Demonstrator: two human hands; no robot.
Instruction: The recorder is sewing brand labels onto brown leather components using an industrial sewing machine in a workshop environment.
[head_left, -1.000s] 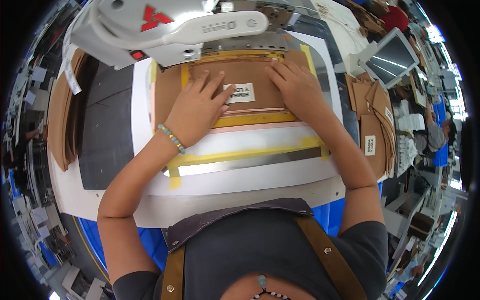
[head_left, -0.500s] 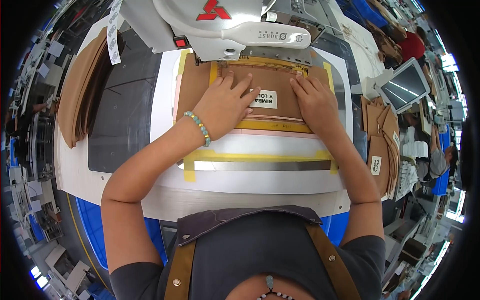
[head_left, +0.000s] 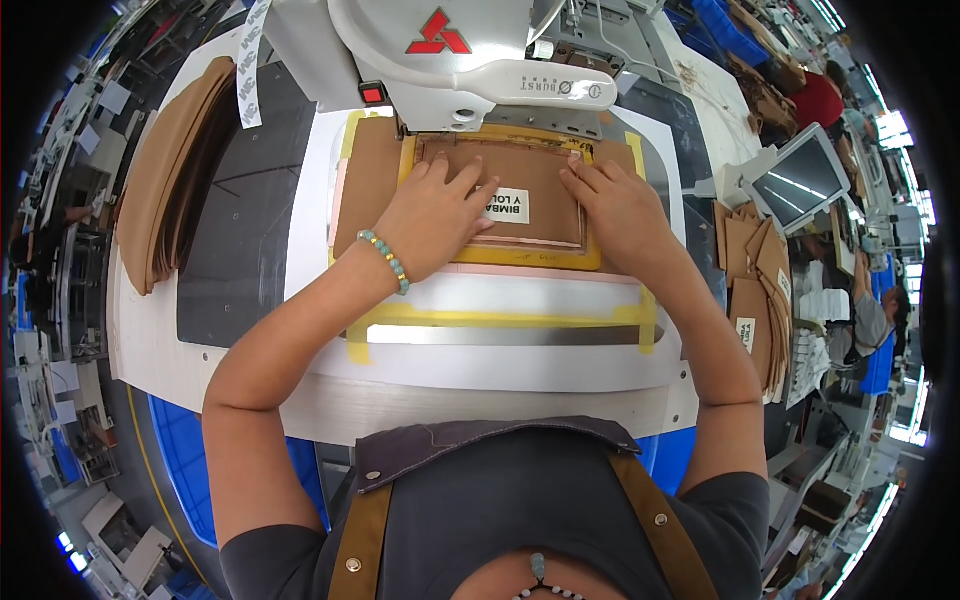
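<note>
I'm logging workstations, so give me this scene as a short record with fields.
Left hand: spread over brown panel, partly covering white label
Right hand: at yellow frame's right side
Machine: pale grey, at panel's far side
Far left: stack of brown pieces
Far right: labelled brown pile, tilted screen

Left fingers [head_left: 467, 178] and right fingers [head_left: 590, 176] seemingly touch the brown panel [head_left: 518, 165]

Bright, even light fills the bench around the machine [head_left: 440, 85], and the white label [head_left: 508, 207] just in front looks fairly sharp. Farther in front, the metal strip [head_left: 500, 336] glares; to its right, white streaks cross the screen [head_left: 800, 180]. Farther right, lights [head_left: 897, 128] burn out, and edges bend, blurred, into black.
</note>
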